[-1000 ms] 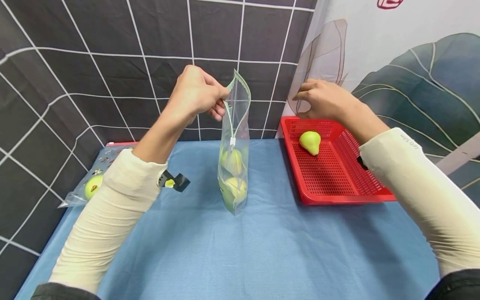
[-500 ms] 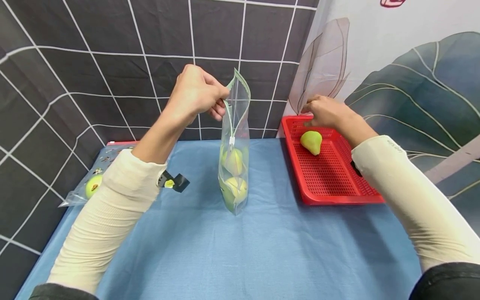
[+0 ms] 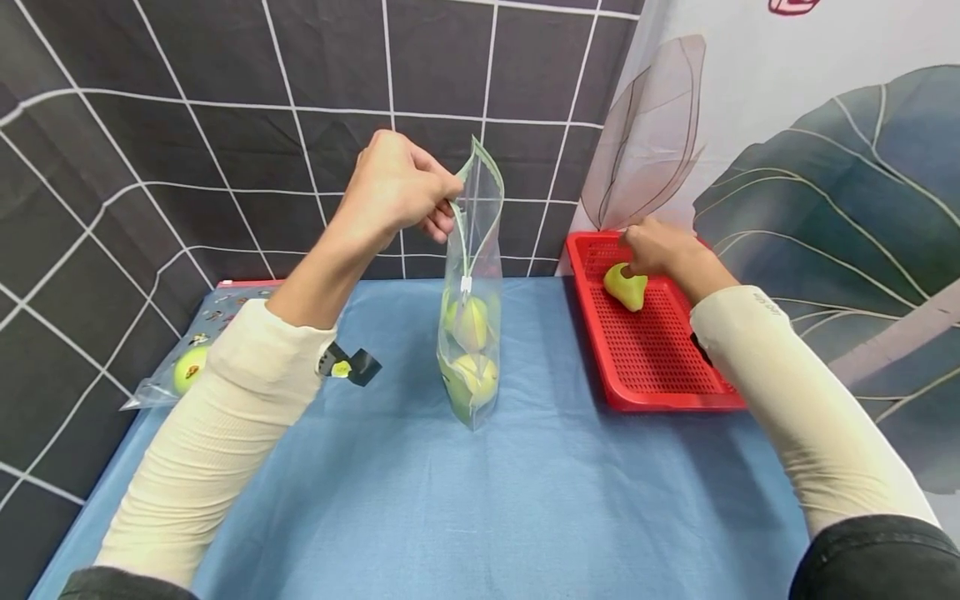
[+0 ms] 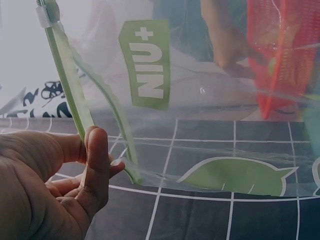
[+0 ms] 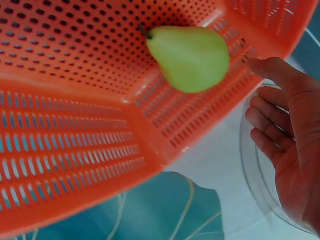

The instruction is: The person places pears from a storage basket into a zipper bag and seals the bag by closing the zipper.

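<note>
My left hand (image 3: 401,187) pinches the green rim of a clear zip bag (image 3: 487,242) between thumb and fingers, its mouth spread apart. The bag stands upright on the table with two yellow-green fruits (image 3: 471,325) inside, one above the other. A white slider (image 3: 467,285) sits on its zip. Over the back of a red basket, my right hand (image 3: 660,250) reaches down to a green pear (image 3: 626,292). In the right wrist view the fingers and thumb are spread, and a small gap separates the thumb from the pear (image 5: 192,57).
The red basket (image 3: 611,379) stands on the right of the blue cloth (image 3: 450,508). At the far left lies another zip bag (image 3: 213,321) with a green fruit inside, partly hidden by my left sleeve. A dark gridded backdrop (image 3: 315,67) rises behind.
My right hand has come down from above the basket's back edge to the pear. The left hand and the bag have stayed in place.
</note>
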